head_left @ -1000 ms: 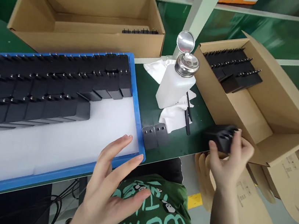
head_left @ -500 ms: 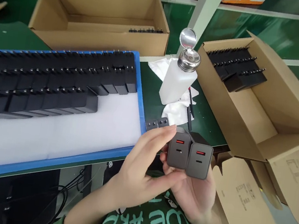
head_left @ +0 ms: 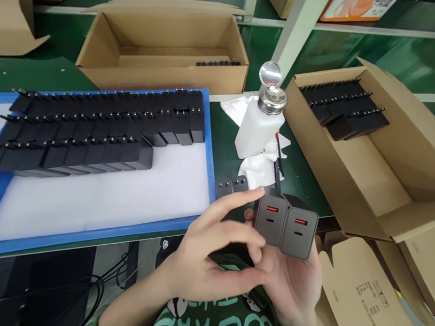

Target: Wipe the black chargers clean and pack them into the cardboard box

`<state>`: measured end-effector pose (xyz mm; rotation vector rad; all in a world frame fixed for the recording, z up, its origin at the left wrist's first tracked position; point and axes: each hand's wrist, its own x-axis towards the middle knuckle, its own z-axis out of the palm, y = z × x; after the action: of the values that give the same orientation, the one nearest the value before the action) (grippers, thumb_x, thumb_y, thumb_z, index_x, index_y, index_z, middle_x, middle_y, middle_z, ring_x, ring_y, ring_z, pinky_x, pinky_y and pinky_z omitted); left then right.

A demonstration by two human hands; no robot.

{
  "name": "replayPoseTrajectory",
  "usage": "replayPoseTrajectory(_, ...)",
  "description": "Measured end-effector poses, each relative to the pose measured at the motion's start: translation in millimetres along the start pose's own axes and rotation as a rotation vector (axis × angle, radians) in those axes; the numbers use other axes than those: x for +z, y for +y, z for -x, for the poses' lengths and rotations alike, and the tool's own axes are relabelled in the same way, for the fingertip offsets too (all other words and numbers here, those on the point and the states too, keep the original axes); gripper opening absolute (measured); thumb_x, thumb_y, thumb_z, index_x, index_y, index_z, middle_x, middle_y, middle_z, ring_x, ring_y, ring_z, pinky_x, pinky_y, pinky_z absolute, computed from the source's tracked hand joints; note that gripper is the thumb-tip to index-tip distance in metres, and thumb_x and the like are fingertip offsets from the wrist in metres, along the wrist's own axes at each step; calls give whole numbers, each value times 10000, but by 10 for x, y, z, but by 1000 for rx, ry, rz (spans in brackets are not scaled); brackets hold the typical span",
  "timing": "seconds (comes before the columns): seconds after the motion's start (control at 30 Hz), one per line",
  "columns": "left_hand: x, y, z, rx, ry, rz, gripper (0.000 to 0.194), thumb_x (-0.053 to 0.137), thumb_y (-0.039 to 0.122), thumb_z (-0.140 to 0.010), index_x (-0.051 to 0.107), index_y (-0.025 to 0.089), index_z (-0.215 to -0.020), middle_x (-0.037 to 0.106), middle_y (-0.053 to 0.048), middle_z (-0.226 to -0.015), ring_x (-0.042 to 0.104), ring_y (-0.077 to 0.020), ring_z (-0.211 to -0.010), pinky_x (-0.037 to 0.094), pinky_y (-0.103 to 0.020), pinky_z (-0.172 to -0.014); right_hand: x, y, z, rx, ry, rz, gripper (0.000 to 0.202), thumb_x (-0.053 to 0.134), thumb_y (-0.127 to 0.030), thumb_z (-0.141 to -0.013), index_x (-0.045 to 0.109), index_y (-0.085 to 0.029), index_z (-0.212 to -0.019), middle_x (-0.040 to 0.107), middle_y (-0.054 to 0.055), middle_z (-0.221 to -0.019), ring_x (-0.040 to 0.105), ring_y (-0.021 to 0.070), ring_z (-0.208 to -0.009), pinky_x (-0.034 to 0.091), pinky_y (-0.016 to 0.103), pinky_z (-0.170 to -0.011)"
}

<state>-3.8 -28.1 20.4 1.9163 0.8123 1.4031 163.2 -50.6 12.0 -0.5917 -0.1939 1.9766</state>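
Two dark grey phone chargers, the left charger (head_left: pixel 270 219) and the right charger (head_left: pixel 299 233), sit side by side with their port faces toward me. Each face shows a red-lined USB slot and a small oval port. My right hand (head_left: pixel 291 287) cups them from beneath and behind; some of its fingers are hidden. My left hand (head_left: pixel 213 249) is beside them, fingers apart. Its index fingertip reaches the left charger's upper corner and its middle finger is at the lower face, while the thumb stands away below. Several black chargers (head_left: pixel 81 152) stand in rows, prongs up, in a blue-rimmed tray (head_left: pixel 206 167).
A white dispenser bottle (head_left: pixel 260 128) with a raised metal lid stands beside white cloth (head_left: pixel 254 171) and a thin dark tool (head_left: pixel 279 163). Two small pronged black pieces (head_left: pixel 232 185) lie at the table edge. Cardboard boxes (head_left: pixel 160 77) (head_left: pixel 323 161) hold more chargers.
The view has shifted, so things sit lower and more of the left side shows. My left thumb has come away from the chargers and its fingers have spread. My right hand still holds both.
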Motion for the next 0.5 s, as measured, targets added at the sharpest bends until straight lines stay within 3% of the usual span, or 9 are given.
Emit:
replayPoseTrajectory(0.13, 297, -59, -156, 55, -103, -176, 522, 687, 315, -922, 530, 162, -1396, 400, -195, -1578, 435, -299, -1457, 437, -474, -1167, -151, -242, 24, -233, 158, 99, 385, 538, -603, -942, 724, -354, -1169, 714, -1, -1271, 702, 191, -1107, 575, 400, -1012)
replayPoseTrajectory(0.2, 578, -110, -184, 172, -51, -303, 592, 628, 354, -957, 446, 152, -1483, 342, -185, -1619, 351, -309, -1508, 374, -490, -1204, -253, -415, 82, -413, 305, 178, 393, 591, -602, -909, 725, -339, -1169, 733, 19, -1225, 703, 229, -1097, 548, 471, -1044)
replayPoseTrajectory(0.27, 891, -183, -166, 282, 11, -377, 713, 521, 430, -1001, 244, 135, -1588, 340, -165, -1630, 238, -302, -1554, 287, -505, -1246, -343, -592, 164, -584, 440, 240, 426, 627, -609, -879, 723, -319, -1175, 740, 36, -1196, 696, 250, -1106, 513, 506, -1078)
replayPoseTrajectory(0.3, 1039, -224, -149, 296, -12, -395, 745, 458, 464, -1019, 147, 136, -1611, 351, -155, -1628, 192, -294, -1567, 246, -514, -1259, -379, -671, 209, -652, 493, 261, 431, 633, -610, -873, 718, -322, -1183, 735, 33, -1206, 688, 253, -1118, 499, 512, -1090)
replayPoseTrajectory(0.37, 1289, -291, -133, 144, -67, -393, 752, 370, 503, -1034, 65, 145, -1621, 315, -156, -1644, 143, -310, -1574, 209, -564, -1257, -435, -799, 295, -721, 549, 292, 425, 623, -597, -886, 698, -344, -1219, 701, 15, -1281, 665, 251, -1160, 486, 509, -1098)
replayPoseTrajectory(0.43, 1463, -315, -168, 14, -49, -314, 779, 330, 564, -1022, 30, 173, -1625, 247, -164, -1667, 167, -359, -1562, 224, -629, -1230, -484, -871, 365, -736, 555, 303, 409, 595, -576, -912, 671, -375, -1259, 662, -12, -1350, 636, 238, -1212, 500, 469, -1081)
replayPoseTrajectory(0.5, 1572, -288, -255, 41, -66, -205, 811, 314, 617, -1006, -14, 207, -1625, 222, -154, -1677, 232, -375, -1543, 272, -632, -1211, -535, -890, 413, -718, 551, 301, 406, 557, -565, -941, 652, -384, -1292, 657, -17, -1360, 606, 218, -1264, 506, 428, -1071)
